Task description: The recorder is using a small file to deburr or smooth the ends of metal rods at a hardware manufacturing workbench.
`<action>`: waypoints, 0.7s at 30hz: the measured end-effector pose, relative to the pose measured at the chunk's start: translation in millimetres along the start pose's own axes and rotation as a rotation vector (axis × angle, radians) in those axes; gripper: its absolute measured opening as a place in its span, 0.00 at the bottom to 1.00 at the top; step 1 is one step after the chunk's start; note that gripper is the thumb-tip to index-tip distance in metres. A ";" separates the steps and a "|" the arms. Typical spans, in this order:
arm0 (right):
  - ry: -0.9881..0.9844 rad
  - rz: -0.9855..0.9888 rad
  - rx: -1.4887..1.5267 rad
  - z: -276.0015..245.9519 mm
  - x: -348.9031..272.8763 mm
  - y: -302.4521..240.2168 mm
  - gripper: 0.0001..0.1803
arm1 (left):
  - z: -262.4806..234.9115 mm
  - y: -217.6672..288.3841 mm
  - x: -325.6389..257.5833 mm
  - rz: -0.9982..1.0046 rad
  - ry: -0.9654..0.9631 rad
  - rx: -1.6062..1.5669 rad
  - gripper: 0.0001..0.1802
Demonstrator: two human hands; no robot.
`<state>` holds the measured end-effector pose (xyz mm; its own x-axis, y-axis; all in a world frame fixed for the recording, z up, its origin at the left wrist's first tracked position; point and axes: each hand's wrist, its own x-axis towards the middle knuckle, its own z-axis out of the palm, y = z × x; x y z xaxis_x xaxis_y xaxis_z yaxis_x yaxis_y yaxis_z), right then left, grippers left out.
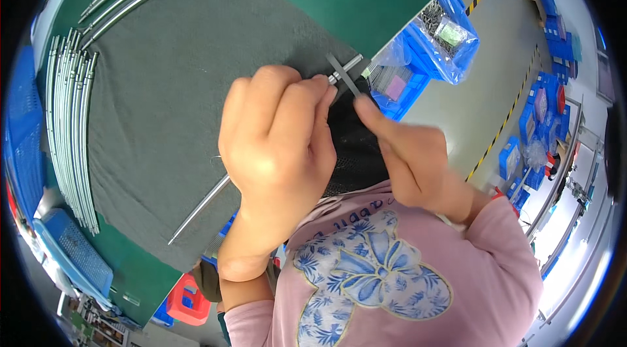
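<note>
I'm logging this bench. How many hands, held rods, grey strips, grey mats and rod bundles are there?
Hands: 2 (left hand, right hand)
Held rod: 1
Grey strip: 1
Grey mat: 1
Rod bundle: 1
Total: 6

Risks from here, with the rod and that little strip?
1. The left hand pinches the thin metal rod near its far tip, so the long free end may swing or sag.
2. The right hand holds the small grey strip only by its end; it might slip off.
</note>
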<state>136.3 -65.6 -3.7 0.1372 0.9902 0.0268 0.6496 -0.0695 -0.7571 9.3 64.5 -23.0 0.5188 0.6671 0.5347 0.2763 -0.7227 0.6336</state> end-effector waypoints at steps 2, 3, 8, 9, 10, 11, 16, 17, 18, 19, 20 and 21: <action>0.005 0.009 0.020 -2.5 -7.4 -0.5 0.26 | -0.2 0.5 0.5 0.007 -0.003 0.010 0.10; 0.003 0.008 0.019 -3.3 -3.5 3.8 0.26 | -0.3 0.4 0.9 0.014 -0.008 0.020 0.10; 0.131 -0.070 0.035 11.7 20.0 3.6 0.25 | -0.2 -0.5 0.9 0.005 0.004 0.027 0.10; 0.031 0.030 0.039 6.0 3.9 2.4 0.25 | -0.5 -1.1 -0.2 0.007 -0.001 0.012 0.10; 0.029 0.027 0.038 5.9 -1.1 5.2 0.25 | 0.5 -0.2 -1.2 0.007 -0.008 -0.006 0.10; 0.085 -0.027 0.062 6.6 -4.5 8.5 0.24 | 0.8 1.0 -1.4 0.001 -0.011 0.001 0.10; 0.068 -0.066 0.009 2.3 27.9 -0.7 0.25 | -1.0 -0.1 0.4 0.024 -0.004 0.033 0.10; 0.107 -0.084 0.019 6.9 21.2 3.3 0.25 | -0.5 0.2 0.4 0.019 -0.001 0.019 0.10; 0.146 -0.102 0.029 7.7 14.4 4.0 0.25 | -0.3 0.5 0.2 0.015 0.002 0.003 0.10; 0.025 0.006 0.029 -4.4 3.3 -4.2 0.25 | 0.1 0.7 -1.4 0.003 0.000 -0.006 0.10; 0.021 0.000 0.030 -8.1 3.9 -1.7 0.25 | -0.2 0.1 -1.3 0.001 0.005 -0.001 0.10; 0.000 -0.009 0.052 -10.4 5.4 0.9 0.25 | -0.8 -0.8 -0.6 -0.005 -0.001 0.014 0.10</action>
<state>145.4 -61.6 2.5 0.1317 0.9907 0.0343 0.6115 -0.0539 -0.7894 8.1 64.8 -23.4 0.5182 0.6707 0.5308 0.2901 -0.7216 0.6286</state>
